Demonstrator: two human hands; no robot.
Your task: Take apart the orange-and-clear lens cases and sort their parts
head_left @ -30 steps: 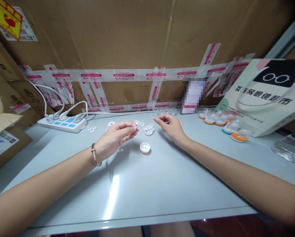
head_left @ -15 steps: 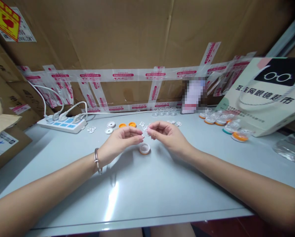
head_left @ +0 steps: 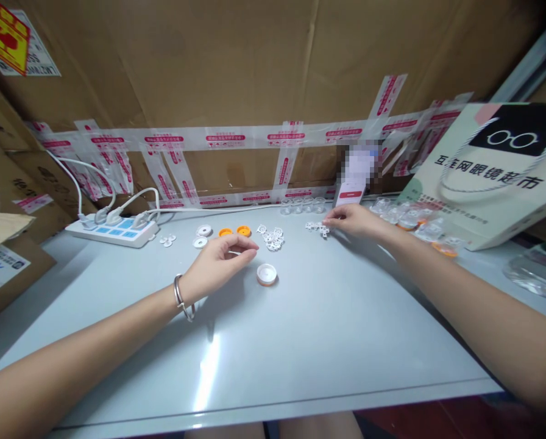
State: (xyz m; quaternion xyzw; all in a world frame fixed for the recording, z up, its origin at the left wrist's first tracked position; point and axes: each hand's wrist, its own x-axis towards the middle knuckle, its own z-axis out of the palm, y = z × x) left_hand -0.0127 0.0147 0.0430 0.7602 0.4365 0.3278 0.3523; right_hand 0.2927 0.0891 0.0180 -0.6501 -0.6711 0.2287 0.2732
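Note:
My left hand (head_left: 222,263) hovers over the table, its thumb and fingers loosely apart, with nothing seen between them. Just right of it stands a round white cup-like part with an orange base (head_left: 266,275). Behind that lies a pile of small white openwork plastic pieces (head_left: 272,238). Further right, my right hand (head_left: 353,219) reaches down to a second cluster of small white plastic pieces (head_left: 314,227). Its fingertips are pinched together at a small white plastic piece (head_left: 325,231) on that cluster's right side; the exact grip is partly hidden.
Orange rings (head_left: 243,231), white discs (head_left: 200,242) and small white round pieces (head_left: 167,240) lie left of the pile. Clear cups (head_left: 303,205) line the back. A phone (head_left: 356,177), power strip (head_left: 113,230), paper bag (head_left: 487,183) and clear-topped assemblies (head_left: 405,217) surround the work area.
My right hand has moved away from my left, rightward to the second cluster of white pieces. The left hand has shifted slightly left. The view has tilted a little.

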